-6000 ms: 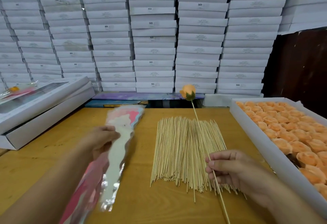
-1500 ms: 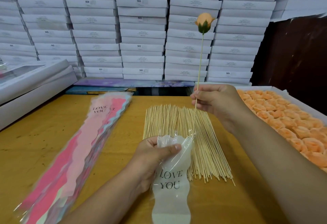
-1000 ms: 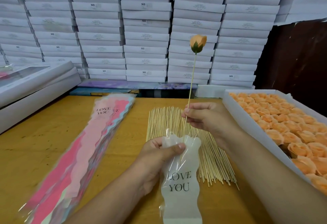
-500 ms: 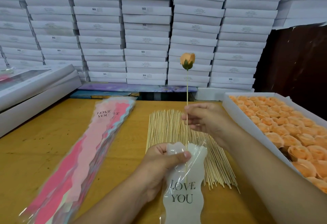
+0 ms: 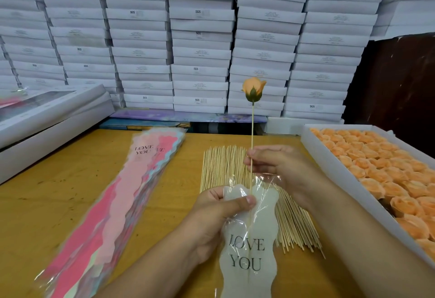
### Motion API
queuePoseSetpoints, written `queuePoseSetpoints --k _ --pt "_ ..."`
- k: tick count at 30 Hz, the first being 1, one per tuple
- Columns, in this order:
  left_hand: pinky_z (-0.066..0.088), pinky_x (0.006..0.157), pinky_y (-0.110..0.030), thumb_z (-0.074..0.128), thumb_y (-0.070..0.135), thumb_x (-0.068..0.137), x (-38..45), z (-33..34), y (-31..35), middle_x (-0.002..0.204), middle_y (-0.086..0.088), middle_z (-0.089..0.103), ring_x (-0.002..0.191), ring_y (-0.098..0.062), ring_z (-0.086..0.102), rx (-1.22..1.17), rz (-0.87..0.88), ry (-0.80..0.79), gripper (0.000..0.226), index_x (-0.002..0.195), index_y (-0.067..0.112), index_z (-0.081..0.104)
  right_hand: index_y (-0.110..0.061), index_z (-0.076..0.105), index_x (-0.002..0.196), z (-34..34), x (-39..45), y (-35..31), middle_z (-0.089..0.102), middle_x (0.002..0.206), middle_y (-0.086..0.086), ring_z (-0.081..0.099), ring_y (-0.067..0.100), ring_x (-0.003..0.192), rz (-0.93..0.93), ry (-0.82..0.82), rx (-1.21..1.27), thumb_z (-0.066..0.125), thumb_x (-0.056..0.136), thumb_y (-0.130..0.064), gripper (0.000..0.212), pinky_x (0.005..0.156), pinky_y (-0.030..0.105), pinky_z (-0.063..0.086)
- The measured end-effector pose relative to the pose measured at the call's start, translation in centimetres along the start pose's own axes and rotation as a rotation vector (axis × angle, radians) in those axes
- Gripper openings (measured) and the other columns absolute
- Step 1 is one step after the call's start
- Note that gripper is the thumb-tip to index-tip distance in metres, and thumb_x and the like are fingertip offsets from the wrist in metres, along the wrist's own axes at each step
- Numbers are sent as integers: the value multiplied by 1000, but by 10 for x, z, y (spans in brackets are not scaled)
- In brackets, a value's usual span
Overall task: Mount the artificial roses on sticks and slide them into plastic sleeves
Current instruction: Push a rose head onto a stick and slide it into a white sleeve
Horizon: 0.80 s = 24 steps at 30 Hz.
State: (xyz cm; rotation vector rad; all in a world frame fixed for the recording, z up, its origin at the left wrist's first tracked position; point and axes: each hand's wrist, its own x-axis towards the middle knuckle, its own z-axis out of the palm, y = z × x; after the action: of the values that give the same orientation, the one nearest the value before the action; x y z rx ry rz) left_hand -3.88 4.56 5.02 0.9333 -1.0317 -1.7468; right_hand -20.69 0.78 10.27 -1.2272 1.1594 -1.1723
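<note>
An orange artificial rose (image 5: 253, 88) tops a thin wooden stick (image 5: 252, 133) that stands nearly upright. My right hand (image 5: 275, 166) pinches the stick about halfway down. The stick's lower end is inside a clear plastic sleeve (image 5: 249, 246) printed "LOVE YOU", whose mouth my left hand (image 5: 216, 215) pinches between thumb and fingers. A fan of bare sticks (image 5: 226, 168) lies on the table behind my hands.
A stack of pink and pastel sleeves (image 5: 122, 199) lies at the left on the yellow table (image 5: 58, 191). A white box of orange rose heads (image 5: 381, 168) stands at the right. Long white boxes (image 5: 47, 114) sit far left, with a wall of stacked white boxes (image 5: 200, 39) behind.
The rose on its stick has come down steadily as the stick slid deeper into the sleeve. Six seconds ago my left hand was on the sleeve stack; now it holds one sleeve.
</note>
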Motion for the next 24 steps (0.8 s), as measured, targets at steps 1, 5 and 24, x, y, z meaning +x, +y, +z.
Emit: queuePoseSetpoints --k 1,5,24 --pt "59 63 -33 85 8 65 0 -1 1 91 -23 74 70 -28 72 -2 4 3 29 91 1 74 -13 76 92 0 -2 2 78 90 6 71 13 75 12 -13 -29 75 85 -21 12 66 27 53" --pt "59 65 -35 86 8 66 0 -3 4 99 -25 74 76 -31 72 10 4 26 42 104 -3 71 -16 81 86 1 -13 10 78 95 8 71 16 80 65 -88 -59 81 69 -30 23 68 29 54" --pt "59 64 -33 85 8 67 -7 2 3 95 -23 75 74 -28 74 31 -22 -64 18 83 8 79 -13 80 79 -11 -2 2 77 88 8 69 13 75 76 0 -73 75 84 -20 10 69 25 53"
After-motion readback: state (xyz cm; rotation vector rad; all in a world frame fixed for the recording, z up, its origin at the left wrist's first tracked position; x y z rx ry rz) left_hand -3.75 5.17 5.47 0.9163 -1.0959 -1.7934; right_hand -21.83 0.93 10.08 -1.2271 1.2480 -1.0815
